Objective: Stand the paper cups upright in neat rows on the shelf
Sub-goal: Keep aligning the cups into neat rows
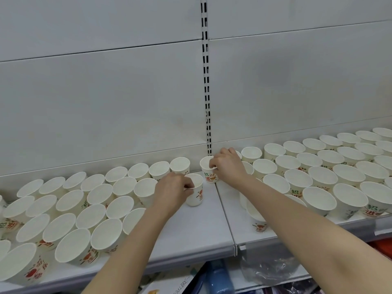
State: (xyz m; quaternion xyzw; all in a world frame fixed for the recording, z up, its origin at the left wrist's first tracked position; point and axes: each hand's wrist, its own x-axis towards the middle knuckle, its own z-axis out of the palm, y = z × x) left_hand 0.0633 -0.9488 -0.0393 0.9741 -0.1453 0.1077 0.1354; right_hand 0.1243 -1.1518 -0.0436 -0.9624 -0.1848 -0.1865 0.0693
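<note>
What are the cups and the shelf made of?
The cups look like paper: matte white walls, thin rolled rims, printed pictures outside. The shelf looks like painted metal, though I can't be sure: smooth pale grey, with a folded front lip.

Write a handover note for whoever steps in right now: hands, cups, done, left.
Left hand pinches the rim of an upright cup in the bare middle of the shelf.
Right hand grips the rim of another upright cup near the back wall.
Done: rows of upright cups fill the left block and right block.
Left: place these two cups and fill the central gap between the blocks.
</note>
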